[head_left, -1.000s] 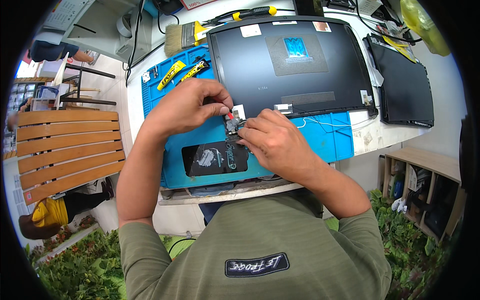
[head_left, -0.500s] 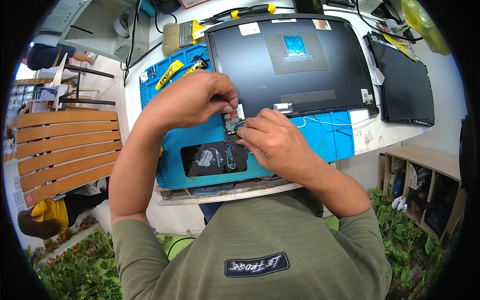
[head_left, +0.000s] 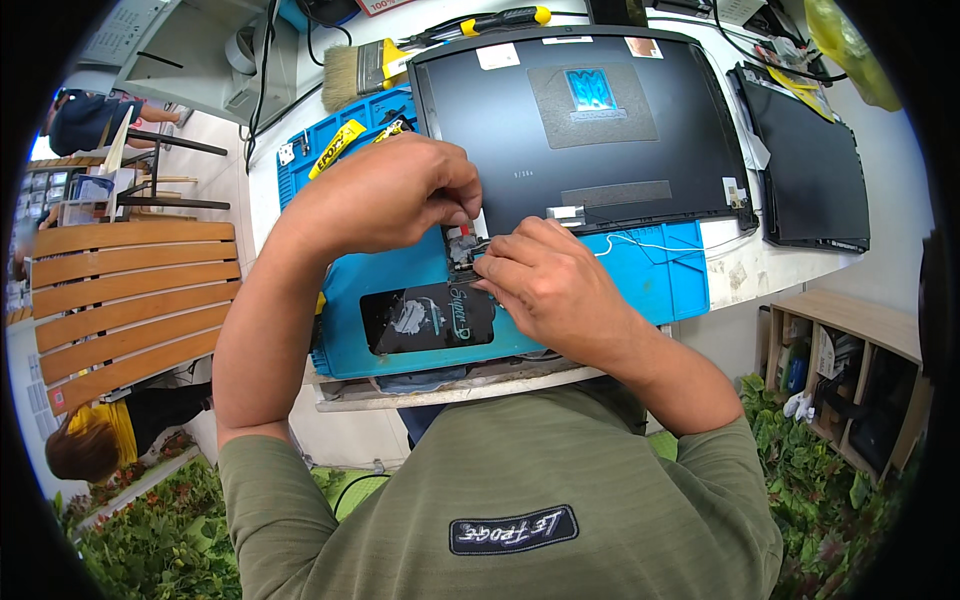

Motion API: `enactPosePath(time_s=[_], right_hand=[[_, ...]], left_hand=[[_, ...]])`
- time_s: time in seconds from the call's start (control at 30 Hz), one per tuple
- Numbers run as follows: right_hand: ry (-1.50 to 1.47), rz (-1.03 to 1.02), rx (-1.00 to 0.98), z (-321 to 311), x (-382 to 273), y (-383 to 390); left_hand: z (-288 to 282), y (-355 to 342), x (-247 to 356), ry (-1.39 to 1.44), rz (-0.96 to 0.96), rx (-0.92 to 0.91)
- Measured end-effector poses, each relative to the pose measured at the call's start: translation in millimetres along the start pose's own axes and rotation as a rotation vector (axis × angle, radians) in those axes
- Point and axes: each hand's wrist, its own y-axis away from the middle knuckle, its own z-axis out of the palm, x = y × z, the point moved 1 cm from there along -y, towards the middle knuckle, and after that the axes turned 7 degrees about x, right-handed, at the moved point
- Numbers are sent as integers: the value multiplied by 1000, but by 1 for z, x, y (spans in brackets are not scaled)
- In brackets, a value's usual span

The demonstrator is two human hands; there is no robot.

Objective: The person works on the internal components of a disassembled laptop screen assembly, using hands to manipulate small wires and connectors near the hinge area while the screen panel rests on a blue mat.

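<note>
Left hand [head_left: 415,190] pinches red bit [head_left: 463,230] at hinge [head_left: 462,250]; right hand [head_left: 548,270] beside, can't tell grip. Slip could scratch lid [head_left: 480,150]; overpressing could crack hinge.

Two bare hands work at a metal hinge [head_left: 461,251] at mid-frame, at the lower left corner of a dark laptop lid [head_left: 480,130]. The left hand [head_left: 425,195] has its thumb and finger together at a small red piece [head_left: 464,231]; the right hand [head_left: 545,268] rests its fingertips beside the hinge. Below them, a black slab [head_left: 382,330] smeared with pale paste lies on a blue mat [head_left: 650,280]. A wide brush [head_left: 345,78] lies at upper left.
</note>
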Motion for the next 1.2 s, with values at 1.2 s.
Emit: enactPosePath(time_s=[1.2], right_hand=[[-17,16,3,1,-1,0]], left_hand=[[1,-13,-33,227,-40,-32]])
